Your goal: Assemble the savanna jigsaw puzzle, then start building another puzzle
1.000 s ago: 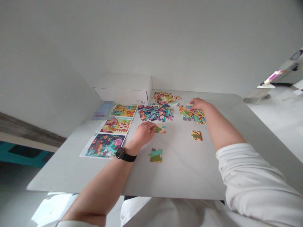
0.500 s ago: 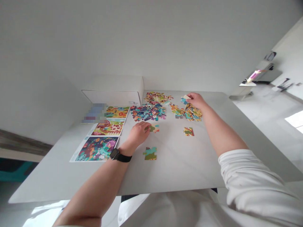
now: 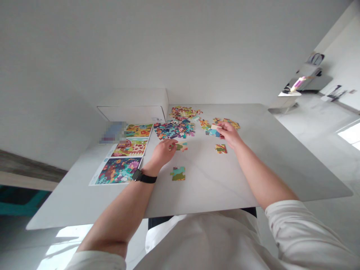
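My right hand (image 3: 228, 135) pinches a jigsaw piece (image 3: 215, 129) with a pale back and teal edge, just above the scattered orange and yellow pieces (image 3: 225, 123). My left hand (image 3: 164, 153) rests its fingertips on a small joined group of pieces (image 3: 181, 146), next to a heap of dark blue and multicoloured pieces (image 3: 174, 129). A black watch (image 3: 140, 177) circles my left wrist. Further pieces lie behind, in a yellow-green heap (image 3: 184, 111). Two joined groups lie apart on the table, one (image 3: 221, 149) ahead of my right wrist, another (image 3: 178, 173) below my left hand.
Three printed puzzle pictures (image 3: 118, 171) lie along the left side of the pale stone table (image 3: 213, 180). A white cardboard box (image 3: 132, 107) stands at the far left corner. A blurred patch (image 3: 112, 132) sits beside the pictures. The floor lies beyond the table edges.
My right hand has moved left and toward me with its piece, away from the orange pieces. My left hand stays on its pieces. The whole view has shifted slightly.
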Action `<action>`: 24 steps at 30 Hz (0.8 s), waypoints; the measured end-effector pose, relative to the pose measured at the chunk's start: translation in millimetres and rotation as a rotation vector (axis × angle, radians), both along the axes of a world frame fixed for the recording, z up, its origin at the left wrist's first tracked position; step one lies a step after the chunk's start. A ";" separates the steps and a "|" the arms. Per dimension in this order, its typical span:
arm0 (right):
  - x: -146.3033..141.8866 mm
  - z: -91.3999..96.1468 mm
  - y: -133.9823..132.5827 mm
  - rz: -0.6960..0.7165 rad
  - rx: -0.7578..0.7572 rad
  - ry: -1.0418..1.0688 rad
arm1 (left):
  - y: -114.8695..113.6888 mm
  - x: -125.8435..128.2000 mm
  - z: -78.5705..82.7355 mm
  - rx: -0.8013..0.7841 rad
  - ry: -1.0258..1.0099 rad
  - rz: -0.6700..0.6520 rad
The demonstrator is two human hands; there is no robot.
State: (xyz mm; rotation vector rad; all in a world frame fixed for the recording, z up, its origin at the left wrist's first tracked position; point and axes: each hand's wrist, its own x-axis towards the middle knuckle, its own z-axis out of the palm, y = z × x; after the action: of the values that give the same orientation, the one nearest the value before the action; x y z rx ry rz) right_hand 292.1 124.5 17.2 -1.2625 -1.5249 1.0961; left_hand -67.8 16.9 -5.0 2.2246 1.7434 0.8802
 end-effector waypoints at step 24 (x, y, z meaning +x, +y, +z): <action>-12.7 -48.9 -10.0 0.163 0.196 -0.067 | -4.4 8.2 3.4 0.032 -0.033 -0.049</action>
State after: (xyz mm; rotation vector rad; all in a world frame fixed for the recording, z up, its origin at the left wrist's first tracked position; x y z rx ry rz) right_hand 279.4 114.5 -31.7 -1.0658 -1.7647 0.9866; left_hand -59.6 12.6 -1.6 2.2495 1.6639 0.9355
